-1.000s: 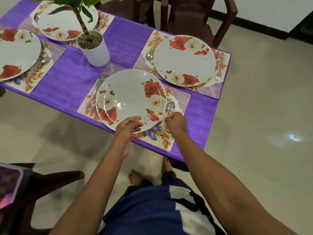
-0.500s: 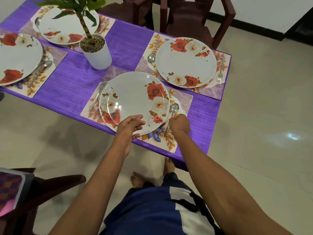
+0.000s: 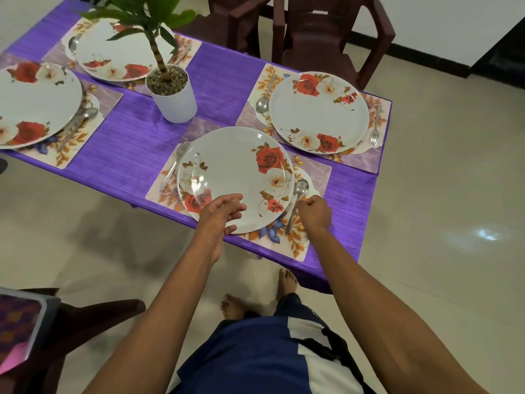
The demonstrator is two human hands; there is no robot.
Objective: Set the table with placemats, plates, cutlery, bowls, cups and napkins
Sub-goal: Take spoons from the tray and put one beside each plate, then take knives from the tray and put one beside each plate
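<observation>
Now the left hand [image 3: 220, 216] has lifted clear of the near plate [image 3: 234, 179], fingers loosely spread above its 6 o'clock rim and holding nothing, where a second ago it lay on that rim. The right hand [image 3: 315, 213] stays curled by the spoon [image 3: 297, 201] at the plate's 4 o'clock; whether it pinches the handle I cannot tell. No readable writing shows; the plate sits on its placemat [image 3: 314, 177].

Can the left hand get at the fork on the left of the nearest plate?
Probably yes. The left hand hovers open over the nearest plate, holding nothing; the fork lies uncovered on the placemat, nothing between them.
</observation>
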